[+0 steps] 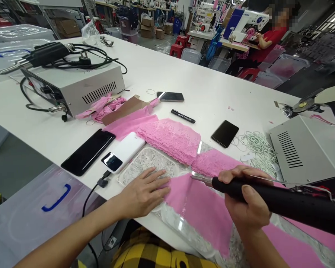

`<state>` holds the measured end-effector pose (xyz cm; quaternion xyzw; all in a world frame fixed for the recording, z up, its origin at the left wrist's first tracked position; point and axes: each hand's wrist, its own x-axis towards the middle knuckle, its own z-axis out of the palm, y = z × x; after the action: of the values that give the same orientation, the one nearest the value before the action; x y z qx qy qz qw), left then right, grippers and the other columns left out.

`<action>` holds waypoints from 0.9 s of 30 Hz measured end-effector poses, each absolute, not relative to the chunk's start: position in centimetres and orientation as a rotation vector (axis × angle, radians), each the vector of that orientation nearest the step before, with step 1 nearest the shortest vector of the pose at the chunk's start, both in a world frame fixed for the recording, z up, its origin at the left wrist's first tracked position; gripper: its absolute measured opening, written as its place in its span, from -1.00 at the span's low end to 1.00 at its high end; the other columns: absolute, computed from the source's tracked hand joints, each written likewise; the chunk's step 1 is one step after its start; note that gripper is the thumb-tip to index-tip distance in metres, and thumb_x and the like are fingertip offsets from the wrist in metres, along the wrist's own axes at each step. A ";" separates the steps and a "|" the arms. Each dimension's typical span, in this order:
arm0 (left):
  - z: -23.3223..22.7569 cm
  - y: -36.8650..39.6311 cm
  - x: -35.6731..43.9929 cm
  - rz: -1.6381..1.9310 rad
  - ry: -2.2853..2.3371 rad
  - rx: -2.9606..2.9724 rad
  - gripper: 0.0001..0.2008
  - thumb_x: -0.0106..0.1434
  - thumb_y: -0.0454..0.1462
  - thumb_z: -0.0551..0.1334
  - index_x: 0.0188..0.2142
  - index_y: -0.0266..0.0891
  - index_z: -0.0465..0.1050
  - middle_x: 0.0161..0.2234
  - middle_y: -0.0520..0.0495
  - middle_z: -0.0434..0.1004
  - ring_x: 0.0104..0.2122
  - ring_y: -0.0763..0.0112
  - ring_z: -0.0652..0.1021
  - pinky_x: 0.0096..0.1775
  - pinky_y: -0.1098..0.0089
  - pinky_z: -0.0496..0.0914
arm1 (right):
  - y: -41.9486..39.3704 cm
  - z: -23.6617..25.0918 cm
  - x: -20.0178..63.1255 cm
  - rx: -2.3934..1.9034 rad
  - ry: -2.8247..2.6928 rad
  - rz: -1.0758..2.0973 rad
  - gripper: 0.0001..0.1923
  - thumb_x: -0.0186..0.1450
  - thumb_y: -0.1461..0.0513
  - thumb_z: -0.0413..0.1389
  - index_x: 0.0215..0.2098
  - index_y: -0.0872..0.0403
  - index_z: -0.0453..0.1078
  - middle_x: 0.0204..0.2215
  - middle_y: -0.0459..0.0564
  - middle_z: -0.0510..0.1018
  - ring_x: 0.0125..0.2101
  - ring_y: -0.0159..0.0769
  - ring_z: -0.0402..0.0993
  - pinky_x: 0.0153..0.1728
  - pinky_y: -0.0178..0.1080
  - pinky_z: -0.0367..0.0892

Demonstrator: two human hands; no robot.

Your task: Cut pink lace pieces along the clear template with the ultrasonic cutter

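Observation:
My left hand lies flat with its fingers apart, the fingertips on the left edge of a pink fabric piece. My right hand is wrapped round the black barrel of a handheld ultrasonic welder. Its metal tip points left and meets the fabric near the top edge; whether it presses down I cannot tell. Beneath the fabric is a clear-covered, grey-patterned board. A stack of pink lace pieces lies just beyond, with another pink lace piece to its right.
At the left, a second welder rests on a grey vented box. Around the work lie phones, a white power bank, a marker and pale green elastic cords. Another grey box stands right. A person sews farther back.

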<state>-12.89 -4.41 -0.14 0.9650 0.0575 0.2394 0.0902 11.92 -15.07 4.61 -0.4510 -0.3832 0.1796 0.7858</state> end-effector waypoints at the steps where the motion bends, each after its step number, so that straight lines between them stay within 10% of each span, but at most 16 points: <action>1: -0.1 -4.4 -12.9 0.713 0.170 2.873 -0.71 0.40 -0.27 0.13 0.07 -0.22 0.44 0.11 -0.12 0.50 0.23 0.14 0.37 0.25 0.05 0.23 | -15.1 4.6 12.0 -0.978 -0.820 0.389 -0.82 0.09 0.25 0.17 -0.29 0.03 0.45 -0.40 -0.13 0.44 -0.53 -0.35 0.44 -0.47 -0.14 0.43; 27: -0.1 -4.1 -13.0 0.744 0.044 2.878 -0.71 0.38 -0.38 0.12 0.06 -0.25 0.44 0.09 -0.11 0.52 0.27 0.17 0.31 0.25 0.11 0.24 | -13.6 4.4 11.4 -0.933 -0.887 0.344 -0.89 0.16 0.28 0.16 -0.31 0.01 0.40 -0.35 -0.14 0.43 -0.51 -0.39 0.48 -0.42 -0.19 0.45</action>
<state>-12.99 -4.09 -0.07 0.9646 0.0147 0.2493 0.0842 11.38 -13.62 4.40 -0.4328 -0.4116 0.1597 0.7860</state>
